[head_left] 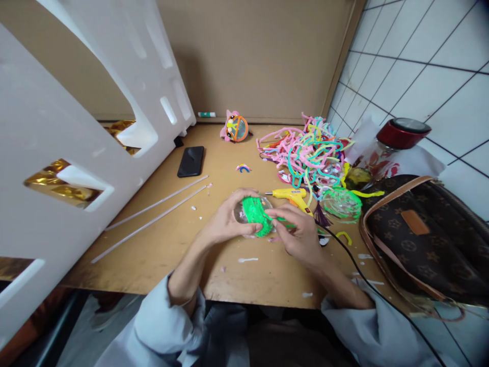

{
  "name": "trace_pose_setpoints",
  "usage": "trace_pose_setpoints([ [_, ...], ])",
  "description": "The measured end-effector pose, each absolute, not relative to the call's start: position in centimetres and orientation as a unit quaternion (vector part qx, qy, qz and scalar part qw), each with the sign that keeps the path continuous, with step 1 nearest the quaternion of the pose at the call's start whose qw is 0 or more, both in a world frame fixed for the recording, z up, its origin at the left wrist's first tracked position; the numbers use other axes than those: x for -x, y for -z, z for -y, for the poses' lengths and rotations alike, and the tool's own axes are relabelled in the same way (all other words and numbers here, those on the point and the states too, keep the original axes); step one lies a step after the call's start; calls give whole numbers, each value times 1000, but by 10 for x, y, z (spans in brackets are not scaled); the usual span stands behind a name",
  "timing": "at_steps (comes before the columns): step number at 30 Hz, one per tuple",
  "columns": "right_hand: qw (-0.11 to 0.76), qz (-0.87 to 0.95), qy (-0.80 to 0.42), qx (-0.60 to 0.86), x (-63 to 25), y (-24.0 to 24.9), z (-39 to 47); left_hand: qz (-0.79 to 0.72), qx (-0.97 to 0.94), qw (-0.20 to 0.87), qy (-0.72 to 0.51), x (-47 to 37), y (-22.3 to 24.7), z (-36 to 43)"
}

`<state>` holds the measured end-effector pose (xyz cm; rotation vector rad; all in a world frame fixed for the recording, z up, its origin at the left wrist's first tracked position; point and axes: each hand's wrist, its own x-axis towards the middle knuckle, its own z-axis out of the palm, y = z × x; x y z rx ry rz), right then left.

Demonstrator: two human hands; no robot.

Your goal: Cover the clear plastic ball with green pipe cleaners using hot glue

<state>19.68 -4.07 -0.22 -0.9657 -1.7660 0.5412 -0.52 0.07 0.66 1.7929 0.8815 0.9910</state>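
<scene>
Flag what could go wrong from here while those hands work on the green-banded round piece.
The glue gun lies close by, nozzle toward the left hand; if hot, it might burn a finger.

Its black cord runs beside the right forearm, so a sideways move could snag it.

The right hand pinches a green strand at the round piece; a slip could let that strand shift.

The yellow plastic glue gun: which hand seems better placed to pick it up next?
Probably the right hand: the glue gun lies just beyond it. The left hand grips the clear round object partly covered in bright green, so seems less free, though the right fingertips are at that green too.
</scene>
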Motion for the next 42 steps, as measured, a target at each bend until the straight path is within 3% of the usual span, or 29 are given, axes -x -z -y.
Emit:
trace_pose_setpoints([
  [21, 497, 768, -196, 355, -194, 1, 40, -370, -697, 484, -377, 4, -10, 4],
  [29, 485, 769, -199, 365, -194, 2, 40, -333, -765, 402, -378, 6, -8, 0],
  [42, 478, 764, -220, 374, -195, 3, 41, -329, -776, 392, -369, 7, -11, 0],
])
